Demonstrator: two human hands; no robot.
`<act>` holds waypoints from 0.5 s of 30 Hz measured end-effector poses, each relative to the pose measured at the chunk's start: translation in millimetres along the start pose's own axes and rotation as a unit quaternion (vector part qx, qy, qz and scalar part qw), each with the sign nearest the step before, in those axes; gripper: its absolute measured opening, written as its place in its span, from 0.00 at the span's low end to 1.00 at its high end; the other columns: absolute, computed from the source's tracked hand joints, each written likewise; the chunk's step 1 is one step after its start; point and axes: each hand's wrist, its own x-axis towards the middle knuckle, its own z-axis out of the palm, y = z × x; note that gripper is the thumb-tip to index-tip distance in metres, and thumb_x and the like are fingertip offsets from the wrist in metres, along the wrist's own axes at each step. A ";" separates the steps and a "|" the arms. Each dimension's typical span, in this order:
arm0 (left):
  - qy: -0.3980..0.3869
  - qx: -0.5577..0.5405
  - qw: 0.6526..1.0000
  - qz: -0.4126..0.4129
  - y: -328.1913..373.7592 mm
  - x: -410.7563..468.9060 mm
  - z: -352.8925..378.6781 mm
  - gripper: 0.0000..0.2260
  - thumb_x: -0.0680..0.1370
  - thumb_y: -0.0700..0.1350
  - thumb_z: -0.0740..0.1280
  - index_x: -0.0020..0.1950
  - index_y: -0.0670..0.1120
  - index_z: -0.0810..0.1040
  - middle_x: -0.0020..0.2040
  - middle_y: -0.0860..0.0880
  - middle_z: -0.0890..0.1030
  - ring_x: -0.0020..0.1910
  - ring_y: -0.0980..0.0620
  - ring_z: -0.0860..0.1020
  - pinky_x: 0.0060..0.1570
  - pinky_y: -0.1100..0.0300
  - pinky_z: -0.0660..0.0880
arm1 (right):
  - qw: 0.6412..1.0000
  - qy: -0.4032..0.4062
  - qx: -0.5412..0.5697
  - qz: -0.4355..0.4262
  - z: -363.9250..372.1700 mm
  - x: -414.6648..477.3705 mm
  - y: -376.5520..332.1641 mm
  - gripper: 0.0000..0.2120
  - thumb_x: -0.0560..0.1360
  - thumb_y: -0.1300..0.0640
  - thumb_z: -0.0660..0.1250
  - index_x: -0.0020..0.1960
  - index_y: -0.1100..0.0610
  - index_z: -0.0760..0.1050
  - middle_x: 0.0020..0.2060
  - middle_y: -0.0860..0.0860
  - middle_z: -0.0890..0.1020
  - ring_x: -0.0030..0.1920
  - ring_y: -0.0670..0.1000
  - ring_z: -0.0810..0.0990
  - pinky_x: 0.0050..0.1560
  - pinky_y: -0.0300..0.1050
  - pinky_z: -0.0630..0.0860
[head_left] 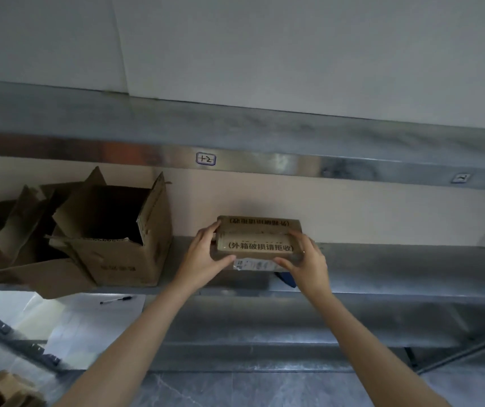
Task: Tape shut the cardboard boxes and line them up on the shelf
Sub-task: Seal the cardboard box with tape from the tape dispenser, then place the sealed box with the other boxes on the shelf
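The left hand [206, 257] and right hand [303, 259] are gripping the small closed box [260, 242] by its two ends, fingers curling over the top and thumbs hooking under the front edge. The box is sitting on, or hovering just above, the front of the metal shelf [397, 262]; I cannot tell which. Left of the box, an open carton [117, 230] is standing untaped. If released this near the lip, the box is risking tipping off or landing skewed.
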 end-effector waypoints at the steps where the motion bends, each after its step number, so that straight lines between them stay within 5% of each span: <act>1: -0.009 0.002 1.000 0.013 8.5 4.8 2.0 0.39 0.73 0.52 0.75 0.78 0.56 0.58 0.71 0.53 0.68 0.67 0.58 0.68 0.65 0.60 0.65 | 1.000 0.013 0.004 0.003 -10.8 1.0 1.8 0.30 0.67 0.51 0.79 0.66 0.46 0.71 0.60 0.45 0.76 0.58 0.45 0.75 0.58 0.49 0.78; 8: -0.046 0.112 0.984 0.132 70.9 39.9 35.5 0.37 0.74 0.59 0.71 0.78 0.58 0.57 0.73 0.52 0.71 0.68 0.51 0.72 0.66 0.53 0.69 | 0.995 0.098 -0.020 0.015 -98.4 3.4 30.3 0.30 0.65 0.49 0.80 0.63 0.45 0.73 0.59 0.44 0.77 0.55 0.45 0.76 0.55 0.43 0.77; 15: -0.019 0.250 0.939 0.237 147.5 61.4 115.8 0.34 0.75 0.64 0.65 0.78 0.54 0.61 0.76 0.51 0.66 0.71 0.46 0.67 0.68 0.48 0.64 | 0.985 0.156 -0.057 0.040 -205.9 -11.3 87.6 0.29 0.64 0.48 0.79 0.63 0.48 0.75 0.58 0.46 0.78 0.57 0.47 0.76 0.56 0.45 0.75</act>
